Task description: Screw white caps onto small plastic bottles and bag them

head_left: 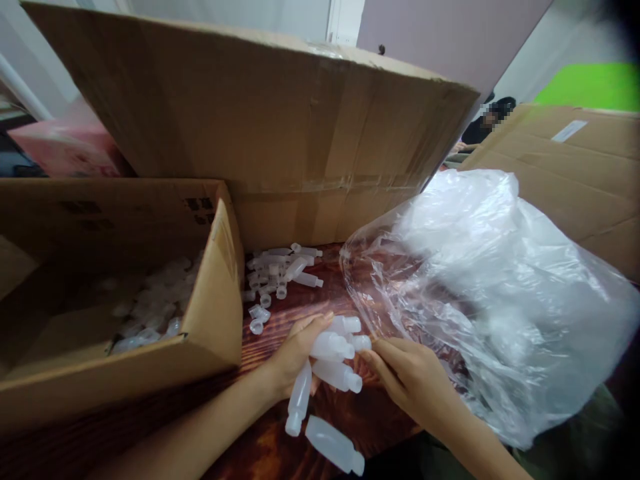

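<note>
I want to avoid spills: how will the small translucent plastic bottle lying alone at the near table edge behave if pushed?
The small translucent plastic bottle lies on its side, so it would probably roll or skid on the glossy dark wooden table. It looks empty, likely very light. Lying close to the edge, it could easily drop off.
</note>
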`<state>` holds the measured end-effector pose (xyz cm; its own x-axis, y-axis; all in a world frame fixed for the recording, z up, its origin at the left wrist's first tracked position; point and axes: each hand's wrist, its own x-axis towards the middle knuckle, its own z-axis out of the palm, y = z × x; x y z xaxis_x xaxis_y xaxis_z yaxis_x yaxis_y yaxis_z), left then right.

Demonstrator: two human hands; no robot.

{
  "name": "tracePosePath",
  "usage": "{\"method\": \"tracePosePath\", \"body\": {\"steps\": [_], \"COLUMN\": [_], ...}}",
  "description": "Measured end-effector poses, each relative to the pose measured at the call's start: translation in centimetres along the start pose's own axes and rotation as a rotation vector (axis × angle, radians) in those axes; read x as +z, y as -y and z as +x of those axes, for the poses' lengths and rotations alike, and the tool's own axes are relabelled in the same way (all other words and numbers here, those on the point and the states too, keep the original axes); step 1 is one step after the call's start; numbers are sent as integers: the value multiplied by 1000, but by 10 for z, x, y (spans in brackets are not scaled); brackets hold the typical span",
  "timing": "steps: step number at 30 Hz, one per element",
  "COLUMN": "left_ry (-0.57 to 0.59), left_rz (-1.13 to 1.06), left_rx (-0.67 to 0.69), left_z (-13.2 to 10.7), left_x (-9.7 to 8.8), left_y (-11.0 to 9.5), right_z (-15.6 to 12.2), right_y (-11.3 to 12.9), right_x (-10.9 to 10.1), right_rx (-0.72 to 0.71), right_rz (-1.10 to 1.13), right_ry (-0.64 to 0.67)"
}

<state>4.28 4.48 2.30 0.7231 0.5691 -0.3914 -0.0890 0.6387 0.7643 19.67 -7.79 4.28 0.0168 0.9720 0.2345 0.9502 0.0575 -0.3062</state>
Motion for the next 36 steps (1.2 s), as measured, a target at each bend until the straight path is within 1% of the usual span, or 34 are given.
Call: {"method": "tracePosePath", "body": {"steps": [1,3,4,6,10,13,18,21,24,27,31,34,36], "left_ry": [7,27,39,55,91,98,65,65,70,74,66,65,70], "left_rz": [-3,15,32,53,36,-1,30,72,73,53,41,36,34], "left_rx": [4,-5,-15,-22,-58,-75,-79,-120,-118,-87,-85,-88,-85], "left_z": [-1,-2,-3,-3,-2,1,3,4,4,3,3,3,3], "left_x": [0,0,0,-1,-3,-3,-4,-6,-7,-6,-4,-5,-6], "left_y": [0,-2,-3,-4,-6,-6,-6,-5,-5,-4,-5,-6,-5], "right_z": [0,0,-1,-1,-3,-5,-5,-3,0,1,0,0,0], "right_y": [1,4,6,7,6,6,8,10,11,10,8,10,11], "right_x": [0,-3,-4,-7,-7,-6,-7,-9,-10,-10,-6,-6,-7], "right_rx": [32,99,108,55,-139,-179,-120,-129,-141,-106,-45,-8,-18], "right_rz": [32,172,235,278,182,157,178,204,207,184,111,157,209], "right_ry": [-9,-23,-21,-16,-47,-51,-28,-7,4,-7,-39,-45,-31]}}
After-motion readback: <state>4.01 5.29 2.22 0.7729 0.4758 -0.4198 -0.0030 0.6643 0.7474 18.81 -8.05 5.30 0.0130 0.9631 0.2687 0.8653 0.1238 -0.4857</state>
